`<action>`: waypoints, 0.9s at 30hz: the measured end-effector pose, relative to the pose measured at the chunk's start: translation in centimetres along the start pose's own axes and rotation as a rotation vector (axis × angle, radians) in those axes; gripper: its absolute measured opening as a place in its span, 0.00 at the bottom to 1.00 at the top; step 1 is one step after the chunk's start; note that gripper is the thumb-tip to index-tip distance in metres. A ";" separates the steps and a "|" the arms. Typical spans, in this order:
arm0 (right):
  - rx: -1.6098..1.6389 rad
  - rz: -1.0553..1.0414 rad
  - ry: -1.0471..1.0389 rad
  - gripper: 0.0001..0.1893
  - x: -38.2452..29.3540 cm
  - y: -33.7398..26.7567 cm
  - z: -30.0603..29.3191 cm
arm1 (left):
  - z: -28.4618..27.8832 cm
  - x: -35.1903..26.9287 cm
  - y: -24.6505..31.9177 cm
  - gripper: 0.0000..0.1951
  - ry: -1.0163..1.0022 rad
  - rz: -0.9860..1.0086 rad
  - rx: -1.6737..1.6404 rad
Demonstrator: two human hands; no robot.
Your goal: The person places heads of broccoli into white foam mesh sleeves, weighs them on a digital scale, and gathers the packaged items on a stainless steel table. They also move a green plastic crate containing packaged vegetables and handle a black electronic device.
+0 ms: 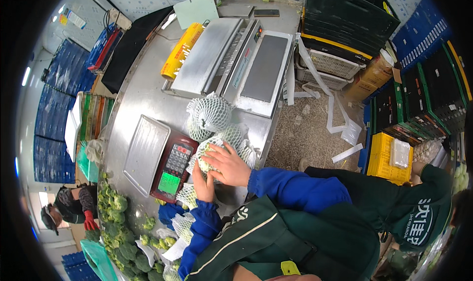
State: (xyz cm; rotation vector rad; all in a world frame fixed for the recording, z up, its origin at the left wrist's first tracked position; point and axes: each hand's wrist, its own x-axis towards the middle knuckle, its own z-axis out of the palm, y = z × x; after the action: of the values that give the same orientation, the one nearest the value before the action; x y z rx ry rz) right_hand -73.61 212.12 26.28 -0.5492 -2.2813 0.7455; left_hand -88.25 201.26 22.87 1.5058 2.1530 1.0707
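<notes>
Both of my hands are on a pale green vegetable head point(207, 162) in a white foam net sleeve. My left hand point(203, 185) grips its near side. From the right, my right hand point(230, 165) lies across its top with fingers spread. Touching it or close by are more netted heads point(212, 113), set between the scale and the wrapping machine. Left of my hands stands a price scale with a lit green display point(169, 183) and a bare metal pan point(147, 153). Another netted head point(187, 195) lies below my left hand.
Broccoli heads point(127, 251) are heaped along the steel table's point(133, 96) left edge. The film wrapping machine point(208, 55) has a yellow roll point(183, 52) beside it. A co-worker in red gloves point(89, 220) handles broccoli; another person point(425, 210) stands right, near crates point(390, 155).
</notes>
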 end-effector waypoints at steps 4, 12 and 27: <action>0.049 -0.094 -0.007 0.26 1.6 -0.6 2.3 | -2.4 0.1 -0.5 0.26 0.025 -0.102 0.012; 0.044 -0.196 0.033 0.25 -0.1 -1.1 0.1 | -7.6 -7.3 2.8 0.34 0.263 -0.140 0.069; 0.554 -0.190 -0.568 0.22 2.3 -19.8 13.4 | -42.4 -46.2 -16.3 0.21 1.071 -1.248 0.736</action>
State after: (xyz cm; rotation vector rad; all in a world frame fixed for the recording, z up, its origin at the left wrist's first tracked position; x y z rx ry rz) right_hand -88.12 193.79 31.74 0.1614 -2.4067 1.5096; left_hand -106.82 139.88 32.21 -0.7597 3.4599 0.5645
